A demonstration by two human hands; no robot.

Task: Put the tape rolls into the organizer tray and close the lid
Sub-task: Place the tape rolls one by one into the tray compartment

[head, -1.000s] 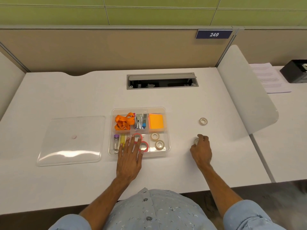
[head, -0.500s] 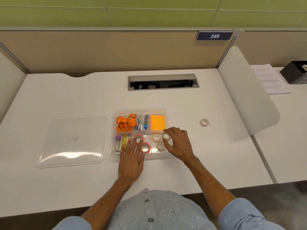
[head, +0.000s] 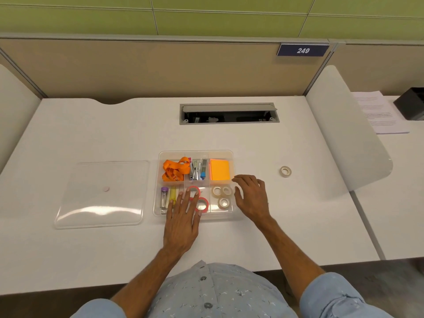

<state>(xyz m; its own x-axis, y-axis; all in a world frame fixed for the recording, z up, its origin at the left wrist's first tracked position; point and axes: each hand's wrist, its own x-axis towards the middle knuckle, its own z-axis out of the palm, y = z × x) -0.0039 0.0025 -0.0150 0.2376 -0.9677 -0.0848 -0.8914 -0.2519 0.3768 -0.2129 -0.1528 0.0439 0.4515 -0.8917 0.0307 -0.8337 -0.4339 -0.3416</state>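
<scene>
A clear organizer tray (head: 230,153) sits mid-table. Three beige tape rolls (head: 221,195) lie in its front right compartment, and two pink tape rolls (head: 202,204) in the front middle one. One beige tape roll (head: 285,171) lies alone on the table to the right. The clear lid (head: 101,193) lies flat left of the tray. My left hand (head: 183,216) rests flat on the tray's front edge, fingers spread over the pink rolls. My right hand (head: 251,196) hovers just right of the tray, fingers apart and empty.
The tray also holds an orange lanyard (head: 174,169), a stapler (head: 197,171), orange sticky notes (head: 219,169) and small tubes (head: 164,196). A cable slot (head: 229,113) opens at the back. A white divider (head: 344,134) stands on the right, with papers (head: 378,115) beyond.
My right hand carried a beige roll from the table into the front right compartment, let it go, and has drawn back to the right of the tray. The left hand stayed put.
</scene>
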